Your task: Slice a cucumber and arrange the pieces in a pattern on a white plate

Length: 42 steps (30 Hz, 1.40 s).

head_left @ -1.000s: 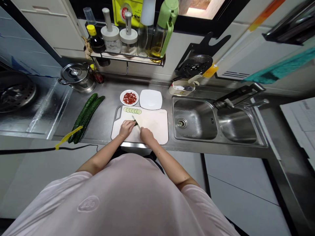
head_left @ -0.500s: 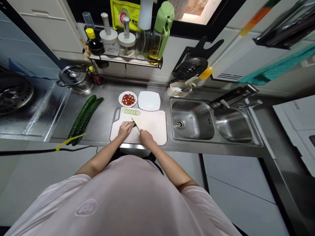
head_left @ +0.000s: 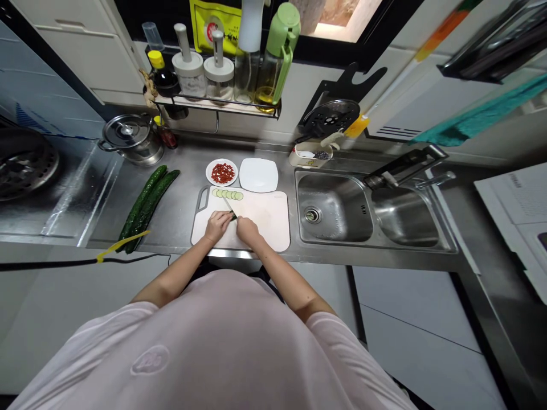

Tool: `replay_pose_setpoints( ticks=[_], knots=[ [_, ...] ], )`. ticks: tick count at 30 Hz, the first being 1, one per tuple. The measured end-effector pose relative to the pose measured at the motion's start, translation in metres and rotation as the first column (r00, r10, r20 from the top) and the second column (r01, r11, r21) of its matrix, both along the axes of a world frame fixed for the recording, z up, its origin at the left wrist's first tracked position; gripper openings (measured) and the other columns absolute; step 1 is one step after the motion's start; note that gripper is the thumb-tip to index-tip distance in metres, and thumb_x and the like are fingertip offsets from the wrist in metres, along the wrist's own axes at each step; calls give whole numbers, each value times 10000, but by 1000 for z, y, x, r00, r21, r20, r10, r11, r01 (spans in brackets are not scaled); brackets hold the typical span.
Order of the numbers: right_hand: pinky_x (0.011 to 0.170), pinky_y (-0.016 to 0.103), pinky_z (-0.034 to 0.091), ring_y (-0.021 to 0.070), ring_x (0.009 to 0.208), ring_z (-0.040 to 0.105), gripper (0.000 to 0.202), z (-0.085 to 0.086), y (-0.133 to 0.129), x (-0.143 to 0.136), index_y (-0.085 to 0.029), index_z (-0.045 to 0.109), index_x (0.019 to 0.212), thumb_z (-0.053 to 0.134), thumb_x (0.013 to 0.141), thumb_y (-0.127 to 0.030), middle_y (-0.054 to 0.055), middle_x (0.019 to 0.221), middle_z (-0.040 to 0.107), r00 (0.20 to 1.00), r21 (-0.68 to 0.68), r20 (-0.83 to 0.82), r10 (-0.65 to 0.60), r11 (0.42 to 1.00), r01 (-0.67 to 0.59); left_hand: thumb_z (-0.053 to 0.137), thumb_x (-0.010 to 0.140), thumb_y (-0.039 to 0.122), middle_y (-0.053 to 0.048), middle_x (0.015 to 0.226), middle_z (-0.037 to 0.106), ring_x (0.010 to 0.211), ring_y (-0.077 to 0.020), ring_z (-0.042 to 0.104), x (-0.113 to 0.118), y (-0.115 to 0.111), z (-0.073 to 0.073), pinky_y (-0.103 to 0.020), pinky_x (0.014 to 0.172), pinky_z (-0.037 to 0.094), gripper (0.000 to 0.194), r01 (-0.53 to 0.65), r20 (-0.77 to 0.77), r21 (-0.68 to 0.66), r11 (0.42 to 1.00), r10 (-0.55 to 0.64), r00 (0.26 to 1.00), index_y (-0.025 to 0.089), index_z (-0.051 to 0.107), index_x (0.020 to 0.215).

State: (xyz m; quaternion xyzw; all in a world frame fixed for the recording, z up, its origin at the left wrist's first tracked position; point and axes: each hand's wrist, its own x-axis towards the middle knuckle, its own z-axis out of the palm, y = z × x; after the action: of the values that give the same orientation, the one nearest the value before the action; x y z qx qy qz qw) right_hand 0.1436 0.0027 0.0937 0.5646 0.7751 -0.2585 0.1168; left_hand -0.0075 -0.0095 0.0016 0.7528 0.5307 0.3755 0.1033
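On the white cutting board (head_left: 269, 225), my left hand (head_left: 217, 225) is closed over a small dark-green piece of cucumber (head_left: 233, 216), most of it hidden by the fingers. My right hand (head_left: 248, 230) grips a knife (head_left: 229, 205) by its handle, the blade slanting up and left beside the cucumber piece. A row of several pale cucumber slices (head_left: 228, 195) lies along the board's far left edge. Behind the board stand a round plate of chopped red pieces (head_left: 223, 172) and a white squarish plate (head_left: 258, 175).
Two whole cucumbers (head_left: 147, 208) lie on the steel counter to the left, near a lidded pot (head_left: 130, 138). A double sink (head_left: 335, 208) is at the right. Above, a wall rack (head_left: 217, 102) carries jars and bottles. A black cable (head_left: 51, 265) with a yellow tie crosses the lower left.
My right hand and the knife have moved a little left and forward, closer to the left hand. The left hand stays in place on the cucumber piece.
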Motion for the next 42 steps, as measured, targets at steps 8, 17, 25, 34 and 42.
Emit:
replay_pose_setpoints(
  ticks=[8,17,25,34,42],
  knots=[
    [707,285,465,214,880,620,221,-7,-24,21,-134,511,1039,385,861,-97,131,952,631,998,-35,57,-11,999,13,471,889,273,-61,984,651,952,-181,567,1,1,-2,-371,839,463,218,-21,10,-17,1000,21,1000,236,645,1016],
    [718,288,465,211,884,617,234,-13,-12,12,-134,507,1035,357,863,-82,129,965,628,1000,17,20,8,1000,-9,459,895,271,-62,991,651,974,-185,566,1,0,-1,-379,849,466,226,-17,9,-19,1000,17,1000,224,644,1017],
    [707,277,464,208,868,623,232,-16,-16,12,-132,505,1032,364,857,-77,120,939,635,1000,45,19,-3,999,2,465,891,266,-61,989,651,971,-190,567,0,0,-1,-384,849,468,221,-14,7,-20,1000,14,1000,228,644,1015],
    [704,287,468,218,878,624,216,-18,-22,17,-135,509,1022,375,859,-87,127,947,633,999,4,35,-25,1000,25,486,882,242,-56,986,651,968,-174,564,1,1,-2,-353,848,460,205,-18,-9,-3,1000,18,1000,230,638,1019],
    [744,272,459,200,895,620,228,-18,-10,5,-133,495,1054,350,885,-87,121,958,632,1000,32,8,-25,999,25,470,888,261,-63,1005,647,955,-188,563,0,1,-1,-379,850,463,222,-21,-10,-17,1000,21,1000,223,639,1026]
  ],
)
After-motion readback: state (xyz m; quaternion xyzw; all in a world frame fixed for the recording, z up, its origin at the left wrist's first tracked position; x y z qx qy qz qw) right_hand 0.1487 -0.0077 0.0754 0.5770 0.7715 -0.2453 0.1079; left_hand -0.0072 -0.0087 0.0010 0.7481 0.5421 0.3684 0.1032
